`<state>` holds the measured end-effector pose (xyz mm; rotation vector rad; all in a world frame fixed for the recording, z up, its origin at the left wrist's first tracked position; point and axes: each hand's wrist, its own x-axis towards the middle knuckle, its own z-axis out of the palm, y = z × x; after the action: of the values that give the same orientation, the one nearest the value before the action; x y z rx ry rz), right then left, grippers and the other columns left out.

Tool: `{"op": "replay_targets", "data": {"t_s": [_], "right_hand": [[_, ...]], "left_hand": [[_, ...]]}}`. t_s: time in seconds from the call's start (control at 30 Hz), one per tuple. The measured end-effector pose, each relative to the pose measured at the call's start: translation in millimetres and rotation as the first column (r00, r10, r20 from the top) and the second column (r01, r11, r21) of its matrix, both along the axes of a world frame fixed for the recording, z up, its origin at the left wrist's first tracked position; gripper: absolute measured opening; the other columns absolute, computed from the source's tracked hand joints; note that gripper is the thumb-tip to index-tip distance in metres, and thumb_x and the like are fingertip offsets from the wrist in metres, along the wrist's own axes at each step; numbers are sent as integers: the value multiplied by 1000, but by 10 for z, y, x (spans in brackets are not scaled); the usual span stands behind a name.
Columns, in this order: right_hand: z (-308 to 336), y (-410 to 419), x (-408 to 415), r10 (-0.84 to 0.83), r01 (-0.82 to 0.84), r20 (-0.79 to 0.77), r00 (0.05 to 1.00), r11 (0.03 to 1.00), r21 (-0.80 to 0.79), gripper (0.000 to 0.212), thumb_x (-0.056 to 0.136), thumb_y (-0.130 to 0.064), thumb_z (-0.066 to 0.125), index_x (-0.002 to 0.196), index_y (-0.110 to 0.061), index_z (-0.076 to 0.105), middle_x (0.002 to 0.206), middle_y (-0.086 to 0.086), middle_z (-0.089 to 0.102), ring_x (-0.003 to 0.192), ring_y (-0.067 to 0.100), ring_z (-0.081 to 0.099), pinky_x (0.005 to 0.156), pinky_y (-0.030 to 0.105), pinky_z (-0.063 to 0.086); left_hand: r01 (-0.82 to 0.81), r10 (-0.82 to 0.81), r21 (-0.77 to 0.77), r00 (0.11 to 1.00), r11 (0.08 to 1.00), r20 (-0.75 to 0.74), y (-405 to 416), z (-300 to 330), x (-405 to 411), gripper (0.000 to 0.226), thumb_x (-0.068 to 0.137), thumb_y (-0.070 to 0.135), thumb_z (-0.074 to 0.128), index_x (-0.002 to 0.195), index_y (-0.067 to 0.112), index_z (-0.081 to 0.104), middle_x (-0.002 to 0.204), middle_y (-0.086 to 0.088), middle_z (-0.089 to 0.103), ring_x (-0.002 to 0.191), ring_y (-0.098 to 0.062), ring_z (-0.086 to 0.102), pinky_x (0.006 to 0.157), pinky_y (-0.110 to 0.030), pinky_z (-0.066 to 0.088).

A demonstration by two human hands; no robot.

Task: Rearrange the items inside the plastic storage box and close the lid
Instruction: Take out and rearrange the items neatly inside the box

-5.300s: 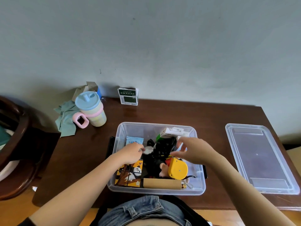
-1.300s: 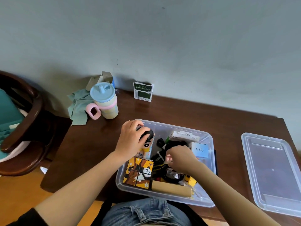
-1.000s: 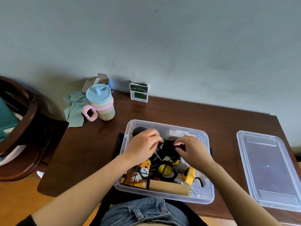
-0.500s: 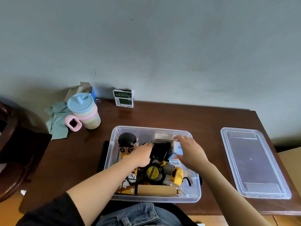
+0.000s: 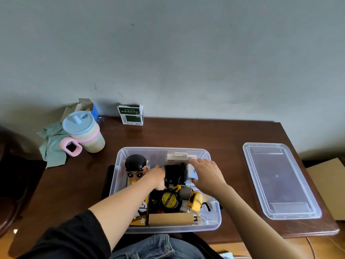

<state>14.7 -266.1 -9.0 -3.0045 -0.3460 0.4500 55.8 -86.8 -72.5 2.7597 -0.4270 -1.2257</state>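
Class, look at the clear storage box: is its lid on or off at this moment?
Off. The lid lies flat on the table, to the right of the storage box and apart from it; the box is open-topped.

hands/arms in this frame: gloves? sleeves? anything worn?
No gloves: left hand and right hand are both bare, with no rings, watch or bands visible. The left arm has a black sleeve pushed up to about the elbow, forearm bare. The right forearm is bare as far as the frame shows; no sleeve is visible.
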Motion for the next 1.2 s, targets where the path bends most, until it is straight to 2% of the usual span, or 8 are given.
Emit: {"op": "replay_targets", "data": {"t_s": [0.23,0.43,0.5,0.6,0.7,0.83,1.03,1.2], "right_hand": [[-16,8,-7,-7,7,5,1000,1000,21,54,88,-35,61,136,-22,39,122,-2,55,116,19,50,107,31,30],[-17,-4,-21,-8,8,15,1000,999,45,51,87,-36,60,132,-22,41,114,-3,57,108,17,52,103,28,32],[-22,-5,-27,-8,8,20,1000,999,44,49,87,-36,60,131,-22,42,111,-4,57,106,17,52,103,28,32],[-26,2,-35,-13,12,24,1000,999,45,52,86,-36,59,133,-22,41,113,-3,56,108,17,52,105,29,31],[-25,0,-35,-8,7,24,1000,999,38,51,86,-36,60,131,-21,42,113,-2,56,109,18,52,105,30,31],[-19,-9,-29,1,-2,27,1000,1000,31,48,87,-35,60,129,-20,43,113,-2,57,109,18,52,104,29,33],[-9,-26,-29,18,-18,14,1000,1000,23,49,87,-36,60,130,-20,42,116,-1,56,111,19,51,104,29,32],[3,-34,-49,10,-10,9,1000,999,50,52,87,-36,61,133,-21,40,118,-2,55,113,18,50,105,28,31]], "left_hand": [[30,-33,54,998,998,60,6,-2,-49,62,87,46,62,135,10,45,137,-13,39,127,-34,37,104,-40,37],[-109,108,-35,994,993,-30,32,80,-86,75,88,39,60,142,0,26,126,-15,56,109,-29,57,86,-35,50],[-189,180,-89,979,978,-98,45,88,-106,56,90,30,56,133,1,36,111,-14,61,90,-24,59,68,-30,47],[-233,222,-106,969,967,-105,99,85,-168,15,92,28,48,90,13,51,75,-3,49,68,-17,47,52,-25,31],[-241,231,-114,968,964,-97,155,110,-211,18,94,24,44,91,10,54,67,-1,43,57,-13,39,49,-25,28],[-217,214,-158,976,963,-37,223,221,-258,30,94,15,41,64,12,43,59,-1,36,49,-14,31,45,-26,24],[-136,74,-240,965,961,-250,331,350,-312,35,98,21,36,64,13,38,58,-1,28,50,-13,23,52,-29,21],[-186,120,-263,961,947,-250,325,300,-324,41,100,23,38,59,15,35,57,-1,28,49,-13,23,53,-28,21]]}}
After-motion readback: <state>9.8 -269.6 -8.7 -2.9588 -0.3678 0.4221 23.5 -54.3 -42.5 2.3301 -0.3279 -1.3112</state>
